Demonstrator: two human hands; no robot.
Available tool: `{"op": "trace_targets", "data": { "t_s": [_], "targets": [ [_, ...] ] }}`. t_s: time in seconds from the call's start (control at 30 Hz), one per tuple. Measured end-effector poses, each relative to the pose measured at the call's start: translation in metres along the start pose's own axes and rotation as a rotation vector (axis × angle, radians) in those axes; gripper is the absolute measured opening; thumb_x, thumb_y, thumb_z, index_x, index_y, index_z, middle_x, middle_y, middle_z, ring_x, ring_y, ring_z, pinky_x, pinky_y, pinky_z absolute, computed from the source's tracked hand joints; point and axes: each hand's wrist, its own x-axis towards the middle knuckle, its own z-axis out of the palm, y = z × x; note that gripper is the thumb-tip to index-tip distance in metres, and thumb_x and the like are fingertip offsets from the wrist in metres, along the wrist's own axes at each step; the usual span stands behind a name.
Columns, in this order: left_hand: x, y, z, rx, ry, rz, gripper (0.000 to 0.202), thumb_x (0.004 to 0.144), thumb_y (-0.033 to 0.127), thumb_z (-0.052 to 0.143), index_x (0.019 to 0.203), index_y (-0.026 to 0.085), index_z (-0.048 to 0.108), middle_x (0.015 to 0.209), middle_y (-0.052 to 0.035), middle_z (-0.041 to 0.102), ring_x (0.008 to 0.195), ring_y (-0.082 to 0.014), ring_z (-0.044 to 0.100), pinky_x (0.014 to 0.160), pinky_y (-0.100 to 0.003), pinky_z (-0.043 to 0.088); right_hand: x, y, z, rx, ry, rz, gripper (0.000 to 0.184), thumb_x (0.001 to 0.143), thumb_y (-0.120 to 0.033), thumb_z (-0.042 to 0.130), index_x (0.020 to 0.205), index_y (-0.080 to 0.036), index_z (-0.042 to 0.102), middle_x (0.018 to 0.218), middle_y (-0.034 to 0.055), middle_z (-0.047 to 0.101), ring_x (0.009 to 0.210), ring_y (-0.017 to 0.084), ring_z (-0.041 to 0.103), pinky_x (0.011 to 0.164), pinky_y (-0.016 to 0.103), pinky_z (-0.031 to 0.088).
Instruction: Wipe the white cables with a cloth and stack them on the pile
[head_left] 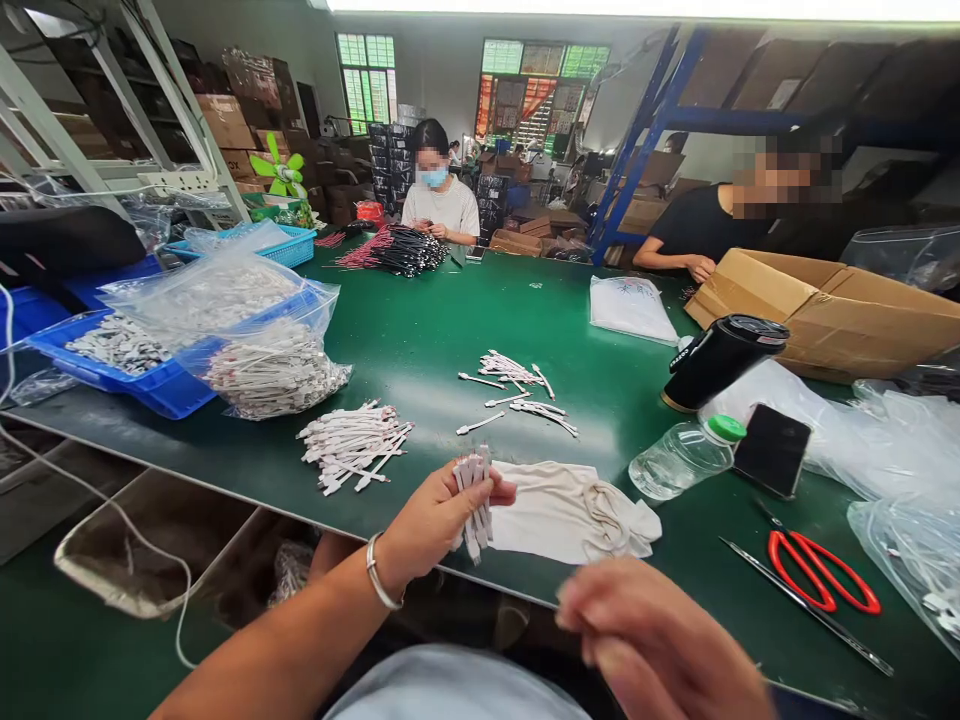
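My left hand (439,520), with a silver bangle on the wrist, is closed round a small bundle of white strips (474,500), held upright over the near edge of the green table (420,340). My right hand (660,645) is low and close to the camera, blurred, with its fingers curled; nothing shows in it. A neat pile of white strips (352,445) lies left of my left hand. Loose white strips (517,385) are scattered further out. A beige cloth (570,510) lies just beyond the bundle.
A clear bottle (686,455), a phone (772,450), a black flask (720,360) and red scissors (821,570) lie to the right. Blue trays (161,385) and a bag of strips (274,370) are at left. A cardboard box (825,310) and two seated people are further off.
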Motion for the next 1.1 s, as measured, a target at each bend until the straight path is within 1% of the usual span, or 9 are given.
{"op": "trace_targets", "data": {
  "t_s": [0.07, 0.17, 0.27, 0.4, 0.57, 0.7, 0.77, 0.93, 1.1],
  "targets": [
    [-0.012, 0.003, 0.010, -0.013, -0.049, -0.065, 0.036, 0.070, 0.043, 0.071, 0.089, 0.014, 0.063, 0.092, -0.0083, 0.070, 0.091, -0.0199, 0.063, 0.081, -0.030, 0.046, 0.014, 0.019, 0.008, -0.027, 0.022, 0.245, 0.024, 0.083, -0.043, 0.056, 0.094, -0.024, 0.064, 0.092, 0.0088, 0.067, 0.083, 0.020, 0.061, 0.073, 0.033, 0.051],
    [-0.022, 0.002, 0.020, 0.009, -0.085, -0.169, 0.037, 0.067, 0.043, 0.073, 0.088, 0.013, 0.066, 0.093, -0.0080, 0.069, 0.085, -0.0179, 0.064, 0.075, -0.026, 0.047, 0.026, 0.044, 0.024, 0.284, -0.218, 0.430, 0.047, 0.079, -0.057, 0.054, 0.104, -0.019, 0.063, 0.103, 0.0101, 0.064, 0.094, 0.021, 0.059, 0.080, 0.034, 0.049],
    [-0.024, -0.006, 0.023, 0.012, -0.075, -0.243, 0.035, 0.066, 0.042, 0.074, 0.086, 0.013, 0.066, 0.088, -0.0061, 0.069, 0.077, -0.0151, 0.063, 0.066, -0.022, 0.047, 0.023, 0.056, 0.039, 0.567, -0.343, 0.526, 0.054, 0.077, -0.062, 0.054, 0.097, -0.014, 0.066, 0.089, 0.0088, 0.066, 0.080, 0.017, 0.061, 0.073, 0.029, 0.048],
    [-0.029, -0.021, 0.021, -0.164, -0.075, -0.373, 0.033, 0.064, 0.037, 0.077, 0.083, 0.013, 0.064, 0.086, -0.0061, 0.069, 0.067, -0.0131, 0.063, 0.060, -0.022, 0.047, 0.011, 0.063, 0.050, 0.715, -0.382, 0.694, 0.051, 0.076, -0.060, 0.057, 0.084, -0.010, 0.069, 0.068, 0.0062, 0.064, 0.058, 0.011, 0.058, 0.056, 0.022, 0.044],
    [-0.041, -0.044, 0.015, -0.376, 0.008, -0.452, 0.037, 0.060, 0.029, 0.081, 0.089, 0.012, 0.066, 0.088, -0.0100, 0.071, 0.080, -0.0168, 0.066, 0.080, -0.029, 0.048, -0.003, 0.071, 0.051, 0.745, -0.465, 0.741, 0.050, 0.076, -0.057, 0.058, 0.081, -0.009, 0.072, 0.067, 0.0064, 0.064, 0.058, 0.010, 0.055, 0.062, 0.024, 0.043],
    [-0.048, -0.059, 0.013, -0.429, 0.027, -0.485, 0.040, 0.060, 0.033, 0.081, 0.090, 0.012, 0.065, 0.089, -0.0118, 0.071, 0.083, -0.0200, 0.067, 0.084, -0.034, 0.048, -0.014, 0.077, 0.051, 0.750, -0.457, 0.813, 0.046, 0.070, -0.056, 0.066, 0.083, -0.012, 0.072, 0.070, 0.0060, 0.066, 0.070, 0.014, 0.059, 0.072, 0.028, 0.044],
    [-0.051, -0.065, 0.013, -0.435, 0.026, -0.494, 0.039, 0.062, 0.035, 0.080, 0.089, 0.012, 0.065, 0.090, -0.0120, 0.071, 0.085, -0.0208, 0.067, 0.085, -0.035, 0.048, -0.018, 0.080, 0.053, 0.743, -0.455, 0.839, 0.046, 0.066, -0.055, 0.069, 0.085, -0.013, 0.072, 0.074, 0.0060, 0.066, 0.072, 0.014, 0.059, 0.072, 0.027, 0.043],
    [-0.057, -0.073, 0.012, -0.326, 0.033, -0.454, 0.035, 0.068, 0.040, 0.074, 0.088, 0.014, 0.066, 0.095, -0.0106, 0.071, 0.091, -0.0190, 0.065, 0.082, -0.029, 0.048, -0.025, 0.087, 0.065, 0.818, -0.457, 0.885, 0.058, 0.058, -0.060, 0.072, 0.089, -0.011, 0.069, 0.074, 0.0056, 0.064, 0.058, 0.010, 0.056, 0.051, 0.019, 0.040],
    [-0.061, -0.079, 0.008, -0.298, 0.053, -0.436, 0.031, 0.072, 0.040, 0.070, 0.091, 0.016, 0.065, 0.095, -0.0080, 0.071, 0.091, -0.0184, 0.065, 0.079, -0.026, 0.049, -0.029, 0.089, 0.073, 0.818, -0.420, 0.990, 0.049, 0.058, -0.051, 0.076, 0.079, -0.008, 0.068, 0.066, 0.0050, 0.063, 0.045, 0.005, 0.050, 0.033, 0.013, 0.022]
  ]
}}
